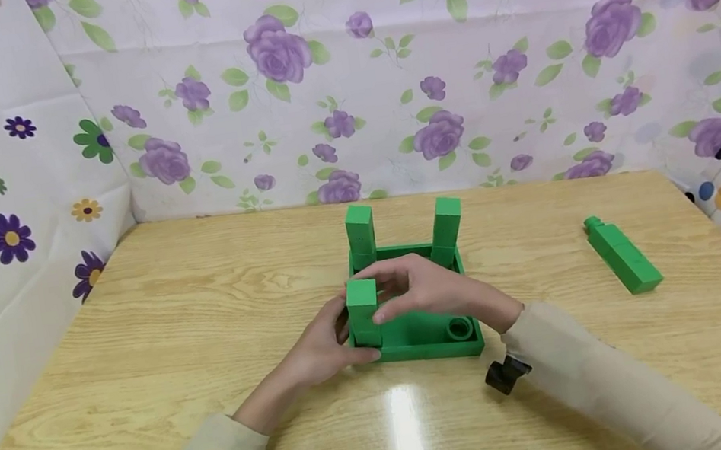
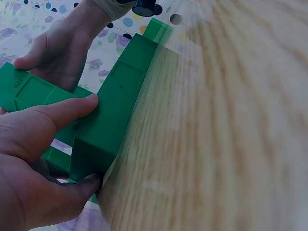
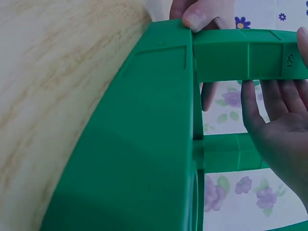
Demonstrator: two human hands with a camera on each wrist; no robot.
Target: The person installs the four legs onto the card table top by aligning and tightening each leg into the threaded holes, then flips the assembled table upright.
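Note:
A square green frame with raised rims [image 1: 430, 350] lies on the table in the head view. At its near left corner stands an upright green post [image 1: 364, 315], also seen in the right wrist view with "125" marked on its side. My left hand [image 1: 322, 347] grips that frame corner, its thumb along the near rim. Near the post's top, my right hand [image 1: 426, 286] holds it between thumb and fingers. Two similar posts, the back left one [image 1: 361, 236] and the back right one [image 1: 447, 228], stand upright. A round socket [image 1: 460, 329] shows at the near right corner.
A loose green post [image 1: 624, 257] with a knobbed end lies on the wooden table [image 1: 215, 276] to the right. Behind the table hangs a flowered cloth [image 1: 293, 142], with more patterned cloth at both sides.

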